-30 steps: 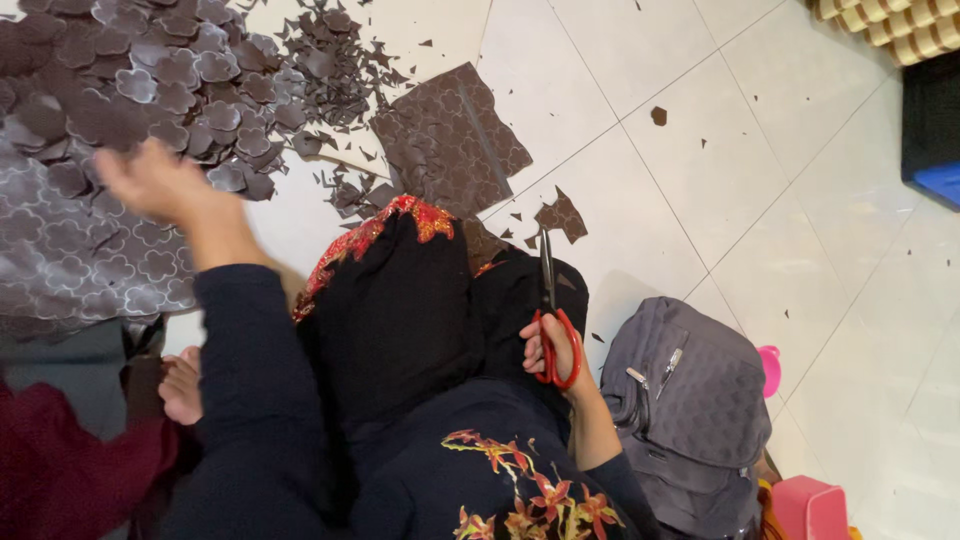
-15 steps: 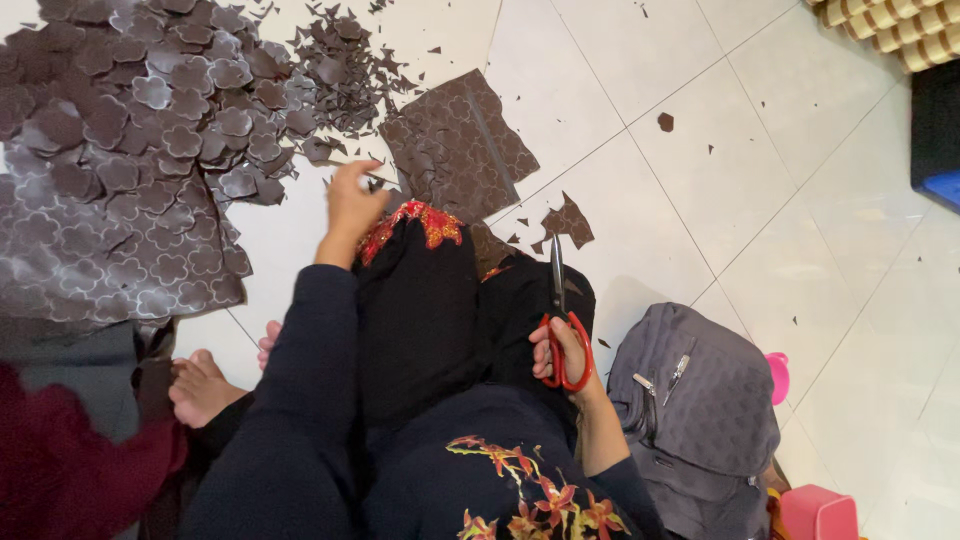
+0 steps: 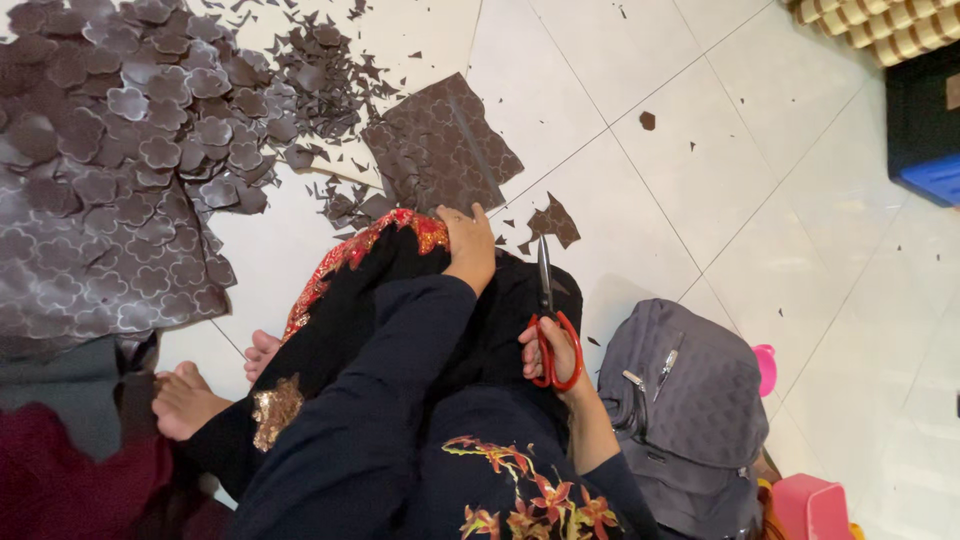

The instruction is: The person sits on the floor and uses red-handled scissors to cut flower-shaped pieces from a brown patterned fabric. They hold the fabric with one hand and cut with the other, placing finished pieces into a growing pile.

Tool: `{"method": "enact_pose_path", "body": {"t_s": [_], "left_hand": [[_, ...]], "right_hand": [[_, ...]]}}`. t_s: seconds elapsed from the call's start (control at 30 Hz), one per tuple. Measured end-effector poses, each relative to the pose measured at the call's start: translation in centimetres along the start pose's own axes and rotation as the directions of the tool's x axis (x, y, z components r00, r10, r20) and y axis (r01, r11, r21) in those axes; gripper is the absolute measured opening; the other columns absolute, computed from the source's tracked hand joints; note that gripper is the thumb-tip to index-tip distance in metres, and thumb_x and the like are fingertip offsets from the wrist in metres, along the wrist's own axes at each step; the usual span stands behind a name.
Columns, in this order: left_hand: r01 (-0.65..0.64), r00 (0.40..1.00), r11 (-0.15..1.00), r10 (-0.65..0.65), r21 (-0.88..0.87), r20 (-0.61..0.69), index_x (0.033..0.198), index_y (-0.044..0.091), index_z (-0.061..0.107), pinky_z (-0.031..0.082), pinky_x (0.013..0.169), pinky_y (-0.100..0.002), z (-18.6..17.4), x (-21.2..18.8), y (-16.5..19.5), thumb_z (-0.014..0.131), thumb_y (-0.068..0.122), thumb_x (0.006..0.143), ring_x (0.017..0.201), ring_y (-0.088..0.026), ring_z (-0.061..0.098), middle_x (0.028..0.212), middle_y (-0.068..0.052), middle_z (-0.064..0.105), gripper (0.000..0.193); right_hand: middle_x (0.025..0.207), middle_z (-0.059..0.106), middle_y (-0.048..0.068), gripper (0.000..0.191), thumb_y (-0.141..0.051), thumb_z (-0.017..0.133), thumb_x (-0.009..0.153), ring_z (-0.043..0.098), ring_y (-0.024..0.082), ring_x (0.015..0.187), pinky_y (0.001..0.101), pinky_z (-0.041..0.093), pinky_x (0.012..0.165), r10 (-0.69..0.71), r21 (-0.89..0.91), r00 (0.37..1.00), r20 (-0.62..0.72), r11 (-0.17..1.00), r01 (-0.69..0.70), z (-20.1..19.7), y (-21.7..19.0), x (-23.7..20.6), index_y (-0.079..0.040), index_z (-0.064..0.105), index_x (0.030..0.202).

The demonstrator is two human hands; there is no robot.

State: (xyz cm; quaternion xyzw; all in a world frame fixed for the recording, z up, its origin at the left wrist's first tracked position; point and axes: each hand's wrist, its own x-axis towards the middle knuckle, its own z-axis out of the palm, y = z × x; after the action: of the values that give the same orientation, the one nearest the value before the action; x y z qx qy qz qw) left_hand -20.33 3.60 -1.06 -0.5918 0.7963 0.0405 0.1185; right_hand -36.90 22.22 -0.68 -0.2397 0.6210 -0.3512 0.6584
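- Scissors (image 3: 548, 320): red looped handles, dark metal blades. Held upright in the right hand (image 3: 548, 352), fingers through the loops, blades closed and pointing away from the person, tip near a small brown offcut (image 3: 555, 222) on the tile.
- Patterned sheet (image 3: 440, 150): dark brown, roughly square, embossed with a repeating lobed motif; edges ragged on the near side. Lies flat on the white tiled floor, just beyond the knee. The left hand (image 3: 468, 245) rests at its near edge, fingertips touching or almost touching it.
- Offcut: small, jagged, same brown material, flat on the tile between sheet and scissor tip.
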Motion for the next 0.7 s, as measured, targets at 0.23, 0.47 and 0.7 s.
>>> {"method": "enact_pose_path", "body": {"t_s": [0.23,0.47,0.7], "left_hand": [[-0.232,0.937,0.970,0.243,-0.075,0.250,0.144,0.003,0.051,0.038,0.103,-0.067,1.2,0.9,0.0,0.057,0.024,0.098,0.133,-0.039,0.050,0.149,-0.016,0.047,0.051],[-0.103,0.986,0.866,0.025,-0.489,-0.163,0.109,0.011,0.070,0.051,0.091,-0.045,0.7,0.3,-1.0,0.069,0.014,0.090,0.111,-0.033,0.066,0.116,-0.013,0.069,0.019],[-0.308,0.845,0.246,-0.374,-0.919,-0.383,0.110,0.005,0.066,0.057,0.080,-0.047,-1.4,-0.7,-1.5,0.075,0.018,0.093,0.094,-0.037,0.072,0.103,-0.015,0.073,0.023]], "right_hand": [[0.063,0.063,0.008,0.059,-0.055,0.045,0.101,0.061,0.018,0.047,0.0286,0.052,0.044,0.018,0.014,1.000,-0.011,1.000,-0.018,0.5,-0.2,0.0,0.001,0.065,0.096],[0.062,0.061,0.008,0.060,-0.055,0.046,0.101,0.061,0.018,0.047,0.0295,0.052,0.045,0.018,0.053,1.000,0.001,0.998,-0.018,0.9,-0.7,-0.3,0.001,0.065,0.096],[0.071,0.066,0.008,0.064,-0.060,0.043,0.100,0.066,0.019,0.058,0.0294,0.055,0.053,-0.078,0.047,0.994,0.079,0.996,0.074,1.1,-0.4,-0.5,0.000,0.064,0.108]]}}
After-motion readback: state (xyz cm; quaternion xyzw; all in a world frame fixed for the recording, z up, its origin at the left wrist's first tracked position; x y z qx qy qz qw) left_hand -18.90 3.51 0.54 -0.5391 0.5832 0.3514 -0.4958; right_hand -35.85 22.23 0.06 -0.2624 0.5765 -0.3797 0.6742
